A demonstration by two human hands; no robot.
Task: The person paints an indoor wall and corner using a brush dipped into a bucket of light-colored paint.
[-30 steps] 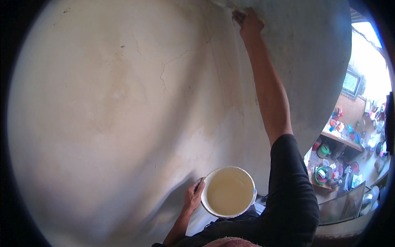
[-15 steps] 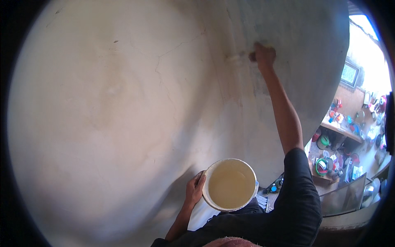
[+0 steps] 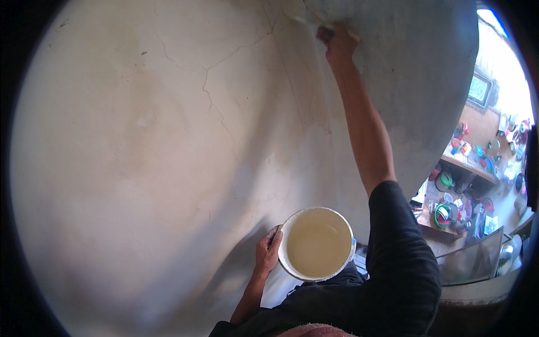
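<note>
My left hand (image 3: pixel 269 249) is closed on the left rim of a white bucket (image 3: pixel 284 260), its fingers over the edge. Cream-coloured liquid paint (image 3: pixel 318 244) fills part of the bucket, which is held close to my body. Far up at the wall, my right hand (image 3: pixel 340 44) grips what looks like a paintbrush (image 3: pixel 324 35). Its dark part sticks out to the left of the fist, against the wall surface; motion blur hides its exact shape. The wall (image 3: pixel 168 168) is pale, with a darker grey stretch to the right of the brush.
Thin cracks (image 3: pixel 206 84) run down the wall's upper middle. At the right, past the wall's edge, a room holds a wooden shelf (image 3: pixel 469 163) with colourful containers, a green-rimmed basin (image 3: pixel 443 215), a small window (image 3: pixel 479 90) and a leaning pane (image 3: pixel 471 258).
My right hand has moved up and a little to the left along the wall with the brush. The bucket in my left hand has shifted slightly up and to the right.
</note>
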